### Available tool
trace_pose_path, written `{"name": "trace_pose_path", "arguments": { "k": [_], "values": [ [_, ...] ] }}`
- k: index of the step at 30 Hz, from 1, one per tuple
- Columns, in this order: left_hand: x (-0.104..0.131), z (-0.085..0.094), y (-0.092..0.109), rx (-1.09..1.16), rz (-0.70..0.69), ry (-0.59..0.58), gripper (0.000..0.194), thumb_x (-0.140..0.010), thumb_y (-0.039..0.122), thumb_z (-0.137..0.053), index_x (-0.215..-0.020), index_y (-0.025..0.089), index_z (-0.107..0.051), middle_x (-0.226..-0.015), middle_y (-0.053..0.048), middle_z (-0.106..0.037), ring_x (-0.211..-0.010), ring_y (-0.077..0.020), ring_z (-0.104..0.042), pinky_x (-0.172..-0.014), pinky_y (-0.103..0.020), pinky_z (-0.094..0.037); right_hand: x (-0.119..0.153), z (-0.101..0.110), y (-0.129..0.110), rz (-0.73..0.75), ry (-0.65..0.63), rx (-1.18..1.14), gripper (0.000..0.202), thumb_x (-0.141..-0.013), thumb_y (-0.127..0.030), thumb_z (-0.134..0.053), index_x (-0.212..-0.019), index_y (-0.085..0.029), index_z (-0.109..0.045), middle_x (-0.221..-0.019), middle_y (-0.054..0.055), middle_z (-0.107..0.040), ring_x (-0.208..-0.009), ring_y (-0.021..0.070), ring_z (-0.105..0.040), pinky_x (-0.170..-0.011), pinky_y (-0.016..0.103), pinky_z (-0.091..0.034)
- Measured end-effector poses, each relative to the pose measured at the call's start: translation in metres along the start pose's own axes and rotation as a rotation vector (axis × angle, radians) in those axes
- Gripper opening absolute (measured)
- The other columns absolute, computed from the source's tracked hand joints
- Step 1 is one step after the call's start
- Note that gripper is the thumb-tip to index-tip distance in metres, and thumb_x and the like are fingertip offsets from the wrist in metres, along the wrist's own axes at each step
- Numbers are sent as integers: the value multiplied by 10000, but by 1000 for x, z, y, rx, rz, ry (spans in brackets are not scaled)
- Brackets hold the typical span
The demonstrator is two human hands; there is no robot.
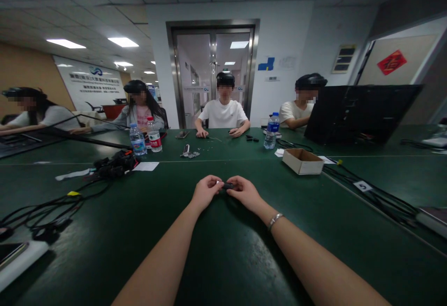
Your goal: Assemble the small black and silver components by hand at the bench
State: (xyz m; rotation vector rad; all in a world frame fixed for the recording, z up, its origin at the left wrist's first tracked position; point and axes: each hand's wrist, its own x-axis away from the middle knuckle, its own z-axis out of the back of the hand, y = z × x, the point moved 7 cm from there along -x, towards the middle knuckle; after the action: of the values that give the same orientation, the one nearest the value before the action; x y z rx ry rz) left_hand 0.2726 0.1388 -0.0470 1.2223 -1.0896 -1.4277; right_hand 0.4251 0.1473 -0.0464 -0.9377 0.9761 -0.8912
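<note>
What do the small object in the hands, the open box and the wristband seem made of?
Small object: perhaps plastic, being dark; too little shows to judge its finish.
Open box: probably cardboard, matte, with thin pale walls.
Wristband: likely metal, since it is silvery and shiny.

Near-centre tabletop (pixel 223 259) open; box (pixel 310 168) blocks ahead-right, dark bundle (pixel 113 164) ahead-left.

the head view looks forward and down over the desk (pixel 223 255), from its near side toward its far edge.
</note>
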Motion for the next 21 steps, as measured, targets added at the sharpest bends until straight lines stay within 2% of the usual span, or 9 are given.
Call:
{"name": "trace_pose_path", "arguments": {
  "k": [5,21],
  "values": [
    [0,0,1,0,-30,-17,290,-704,331,-722,-912,148,-638,-859,-68,-686,-782,-166,-643,-680,-270,-503,1,1,-1,-4,25,4,316,-648,-175,-686,-953,-162,-604,-918,41,-657,-747,126,-619,-729,288,-503],
    [0,2,7,-19,-68,-14,221,-705,235,-727,-907,156,-686,-923,-82,-713,-874,-189,-665,-863,-343,-502,0,2,-1,-36,21,1,288,-664,-198,-674,-946,-152,-641,-863,48,-684,-799,157,-640,-788,316,-506]
  ]
}}
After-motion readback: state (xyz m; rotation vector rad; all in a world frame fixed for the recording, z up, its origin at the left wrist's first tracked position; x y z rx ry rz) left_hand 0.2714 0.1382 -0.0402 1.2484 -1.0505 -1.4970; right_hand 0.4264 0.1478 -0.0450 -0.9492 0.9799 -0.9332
